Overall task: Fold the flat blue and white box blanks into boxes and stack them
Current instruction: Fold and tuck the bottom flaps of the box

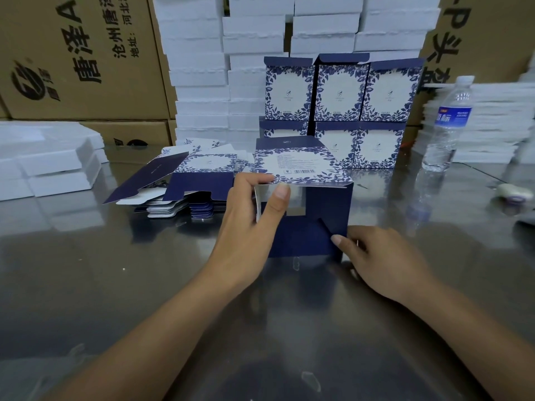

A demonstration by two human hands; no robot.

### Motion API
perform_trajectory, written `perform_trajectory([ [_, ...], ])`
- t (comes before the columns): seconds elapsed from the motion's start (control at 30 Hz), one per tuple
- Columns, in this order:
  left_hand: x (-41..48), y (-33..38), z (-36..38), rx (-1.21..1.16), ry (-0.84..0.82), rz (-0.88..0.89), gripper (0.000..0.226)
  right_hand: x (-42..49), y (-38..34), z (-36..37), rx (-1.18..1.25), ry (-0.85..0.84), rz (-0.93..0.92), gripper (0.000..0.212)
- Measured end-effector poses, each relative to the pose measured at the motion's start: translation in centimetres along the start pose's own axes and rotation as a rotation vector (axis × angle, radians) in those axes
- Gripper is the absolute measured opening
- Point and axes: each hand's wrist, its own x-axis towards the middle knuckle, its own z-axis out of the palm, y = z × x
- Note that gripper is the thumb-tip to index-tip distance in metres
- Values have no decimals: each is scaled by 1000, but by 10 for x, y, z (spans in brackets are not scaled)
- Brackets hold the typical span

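Room to pass lies over the near table (101,285), left and right of the half-folded box (312,235). Behind it the flat blanks (202,166), the stacked boxes (338,91) and a water bottle (447,125) stand in the way.

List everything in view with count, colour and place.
half-folded box: one, blue and white, table centre
flat blanks: one pile, blue and white, left of it
finished boxes: six visible, blue and white, stacked behind it
white boxes: many, white, stacked at back and sides
brown cartons: several, brown, back corners
water bottle: one, clear with blue label, right
small object: one, white and purple, far right
table: one, grey metal, underneath
left hand: pinches the box's white flap
right hand: touches the box's lower right corner
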Motion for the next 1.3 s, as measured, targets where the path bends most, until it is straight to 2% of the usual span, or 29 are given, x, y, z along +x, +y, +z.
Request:
perform_trajectory([
  [0.2,1,-1,0,-4,20,14,54,1,2,1,23,24,-16,31],
  [0.33,1,-3,1,-21,37,34,50,0,1,2,-4,49,-36,38],
  [0.53,9,-6,-3,-74,185,16,33,1,2,1,2,25,-11,48],
  [0.7,12,-11,-3,-57,205,15,22,1,5,-1,-100,-28,-35,34],
  [0.83,15,-15,-3,-69,231,-25,26,0,5,-2,-126,-47,-118,28],
  [0.93,15,-17,-5,-81,243,-33,30,0,5,-3,-54,-25,-146,29],
  [1.0,15,-18,-5,-81,241,-33,30,0,5,-3,-38,-8,-142,35],
  [1.17,14,-16,-4,-40,214,4,28,0,3,-2,-100,4,-110,33],
  [1.23,13,-14,-5,-17,204,26,31,1,1,-2,-103,15,-97,44],
  [1.3,12,-12,-5,-6,189,44,35,1,-3,-3,12,38,-78,77],
])
